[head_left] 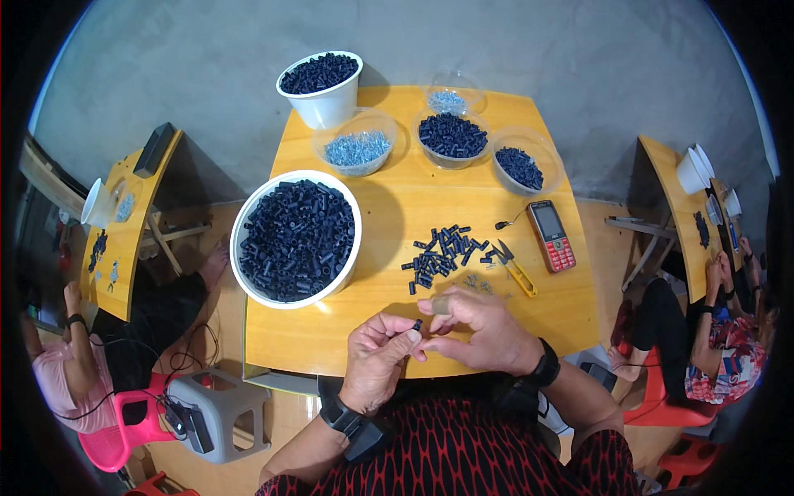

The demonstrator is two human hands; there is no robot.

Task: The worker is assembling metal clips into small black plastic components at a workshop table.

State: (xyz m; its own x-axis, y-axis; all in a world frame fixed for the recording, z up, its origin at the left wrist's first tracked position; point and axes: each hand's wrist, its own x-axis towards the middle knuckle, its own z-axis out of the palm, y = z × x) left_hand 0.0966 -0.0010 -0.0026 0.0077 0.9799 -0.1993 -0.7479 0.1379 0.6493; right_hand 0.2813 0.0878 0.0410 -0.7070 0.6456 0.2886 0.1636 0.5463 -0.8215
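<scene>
My left hand is closed, thumb against fingers, around a short black plastic sleeve held upright over the table's near edge. Close beside it, my right hand has its thumb and fingers apart, with no object visible between them; a tan wrap covers part of one finger. Beyond my hands lies a loose pile of black plastic sleeves. Several small metal pins are scattered just above my right hand. Next to them rests a pair of yellow-handled snips.
A large white bucket of black sleeves stands left, another white bucket far back. Clear tubs hold metal pins and black sleeves. A red-and-black keypad phone lies right. People work at side tables.
</scene>
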